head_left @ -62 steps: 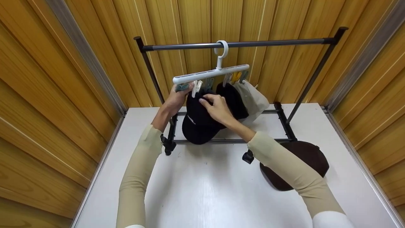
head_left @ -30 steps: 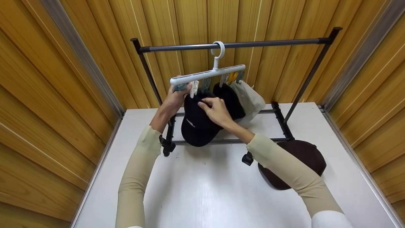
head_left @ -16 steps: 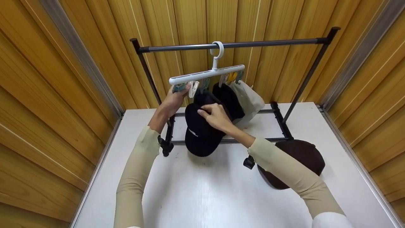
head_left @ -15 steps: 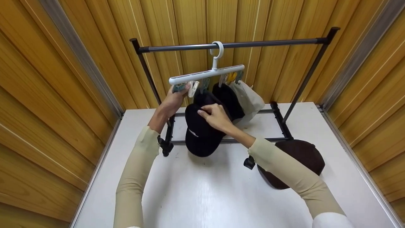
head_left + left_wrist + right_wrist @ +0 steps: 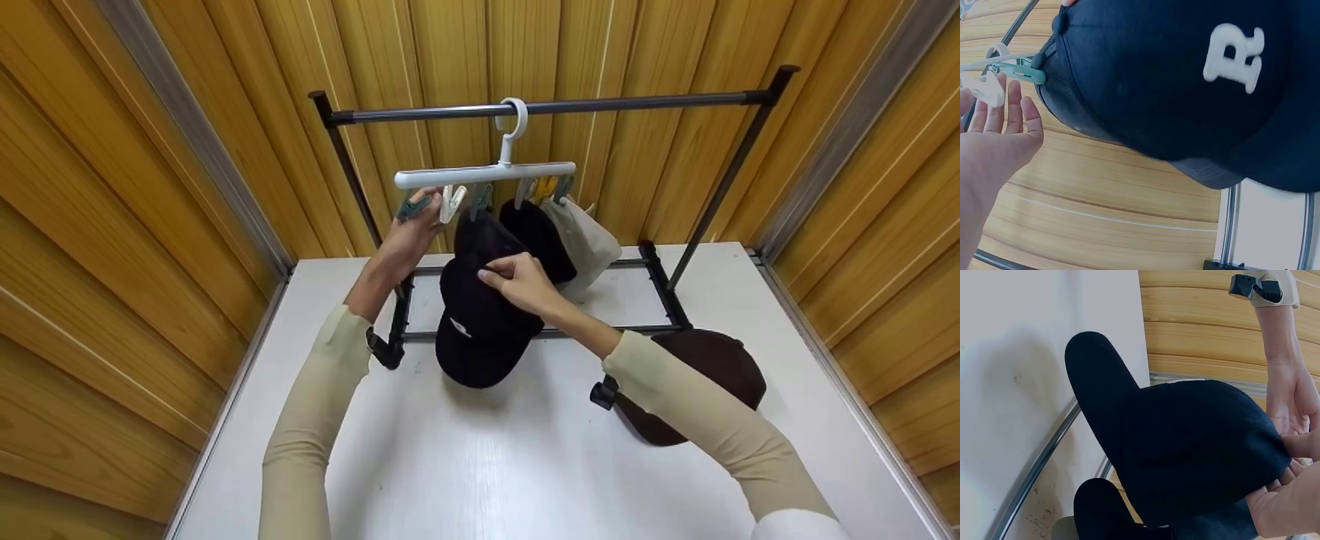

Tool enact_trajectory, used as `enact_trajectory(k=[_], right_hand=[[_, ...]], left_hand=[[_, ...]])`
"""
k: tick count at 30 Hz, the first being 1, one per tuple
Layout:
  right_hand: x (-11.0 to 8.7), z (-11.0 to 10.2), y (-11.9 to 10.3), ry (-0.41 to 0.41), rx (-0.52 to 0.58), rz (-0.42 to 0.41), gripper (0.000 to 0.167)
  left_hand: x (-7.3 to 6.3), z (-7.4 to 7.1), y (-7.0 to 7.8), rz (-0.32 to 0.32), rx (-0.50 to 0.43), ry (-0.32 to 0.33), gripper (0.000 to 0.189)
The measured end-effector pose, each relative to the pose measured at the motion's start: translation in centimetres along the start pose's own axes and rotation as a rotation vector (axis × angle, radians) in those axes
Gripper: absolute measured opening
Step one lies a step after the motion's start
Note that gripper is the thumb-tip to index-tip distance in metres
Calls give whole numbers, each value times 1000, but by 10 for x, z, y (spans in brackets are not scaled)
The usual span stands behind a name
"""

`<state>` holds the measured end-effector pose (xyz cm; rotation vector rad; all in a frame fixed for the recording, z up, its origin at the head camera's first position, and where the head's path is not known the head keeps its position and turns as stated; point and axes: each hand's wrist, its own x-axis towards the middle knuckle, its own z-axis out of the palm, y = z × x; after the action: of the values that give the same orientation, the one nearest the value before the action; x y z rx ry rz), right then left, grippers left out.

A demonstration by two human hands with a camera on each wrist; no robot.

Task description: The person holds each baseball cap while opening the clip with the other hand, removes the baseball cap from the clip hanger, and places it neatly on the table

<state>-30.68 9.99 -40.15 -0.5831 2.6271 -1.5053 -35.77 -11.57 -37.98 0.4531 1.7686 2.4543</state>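
My right hand point(image 5: 525, 285) pinches a navy baseball cap point(image 5: 487, 322) by its crown, with the brim hanging down. A white letter R shows on the cap's front in the left wrist view. My left hand point(image 5: 409, 236) is raised under the left end of the white hanger point(image 5: 480, 175). Its fingers are extended beside a white clip point(image 5: 452, 204) and a green clip point(image 5: 415, 205), both with no cap in them. Behind the held cap, another dark cap point(image 5: 484, 234) hangs from a teal clip point(image 5: 481, 199).
The hanger hooks over the dark rail of a garment rack point(image 5: 637, 103). A black cap point(image 5: 541, 240) and a beige hat point(image 5: 585, 240) hang at its right side. On the white floor point(image 5: 480, 465) lies a dark brown cap point(image 5: 712, 367), partly behind the right forearm.
The navy cap has come away from the white clip and moved down with my right hand. My left hand's grip at the clips has loosened, and the hanger has swung closer to level.
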Motion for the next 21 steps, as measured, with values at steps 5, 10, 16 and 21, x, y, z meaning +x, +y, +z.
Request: enact_trajectory(k=[5,10,16,21], right_hand=[[-5,-1,0,-16,25,38,26],[-11,-2,2,-33,53,91,26],[-19,-8,4,-56,153,149,29],[-25,-16,8,-68,213,160,29]], left_hand=[[-5,-3,0,27,38,-27,39],[-11,-7,-1,33,81,23,40],[-22,-17,-5,105,340,223,43],[-39,-31,-8,172,758,306,47]])
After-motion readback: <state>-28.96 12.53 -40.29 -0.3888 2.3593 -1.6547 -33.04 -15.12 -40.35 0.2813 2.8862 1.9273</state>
